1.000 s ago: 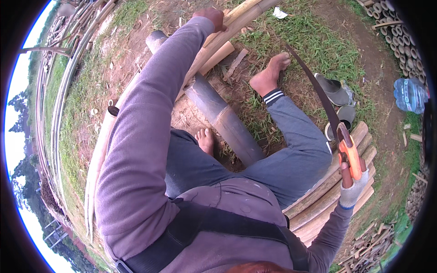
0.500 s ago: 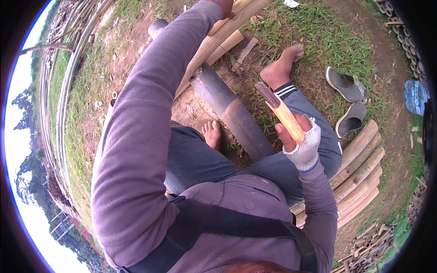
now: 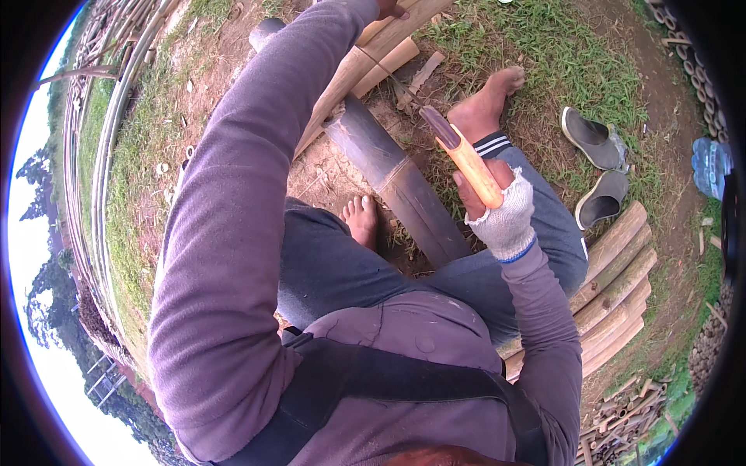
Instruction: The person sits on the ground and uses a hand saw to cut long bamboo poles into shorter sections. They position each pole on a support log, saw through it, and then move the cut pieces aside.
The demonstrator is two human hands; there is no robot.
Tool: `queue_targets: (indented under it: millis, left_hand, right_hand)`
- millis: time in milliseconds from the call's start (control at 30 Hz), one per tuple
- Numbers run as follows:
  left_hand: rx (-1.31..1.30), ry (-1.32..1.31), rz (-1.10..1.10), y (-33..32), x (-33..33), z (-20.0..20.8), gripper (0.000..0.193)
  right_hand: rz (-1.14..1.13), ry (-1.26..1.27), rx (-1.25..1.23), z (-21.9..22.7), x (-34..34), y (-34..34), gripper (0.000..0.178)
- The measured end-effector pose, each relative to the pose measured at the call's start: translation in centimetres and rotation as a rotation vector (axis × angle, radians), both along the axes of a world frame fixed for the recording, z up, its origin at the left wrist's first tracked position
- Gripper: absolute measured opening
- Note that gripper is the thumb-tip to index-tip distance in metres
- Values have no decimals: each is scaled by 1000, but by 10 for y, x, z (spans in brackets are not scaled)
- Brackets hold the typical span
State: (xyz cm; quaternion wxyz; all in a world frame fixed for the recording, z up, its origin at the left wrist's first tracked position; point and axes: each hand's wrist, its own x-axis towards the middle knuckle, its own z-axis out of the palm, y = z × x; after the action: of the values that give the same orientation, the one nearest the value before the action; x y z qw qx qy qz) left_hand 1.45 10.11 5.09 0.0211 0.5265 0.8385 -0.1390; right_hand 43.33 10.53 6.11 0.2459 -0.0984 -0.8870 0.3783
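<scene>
Saw [image 3: 470, 161] edge-on across bamboo pole [image 3: 393, 39], open grass [image 3: 544, 58] rightward

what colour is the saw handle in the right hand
The saw handle in the right hand is light orange, best seen in the head view.

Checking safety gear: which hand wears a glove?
The right hand, around the orange saw handle, wears a white glove; the left hand, where visible, is bare.
</scene>
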Motion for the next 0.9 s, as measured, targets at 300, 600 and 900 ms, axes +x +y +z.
queue_targets:
  millis: [300, 600, 900]
  left_hand:
    - [11, 9, 0, 6, -2, -9, 57]
    - [5, 23, 14, 2, -8, -18, 60]
    - [234, -100, 143, 7, 25, 11, 43]
  right_hand:
    - [38, 38, 133, -14, -22, 5, 9]
    - [22, -11, 64, 10, 30, 5, 15]
    - [-8, 36, 72, -22, -67, -7, 20]
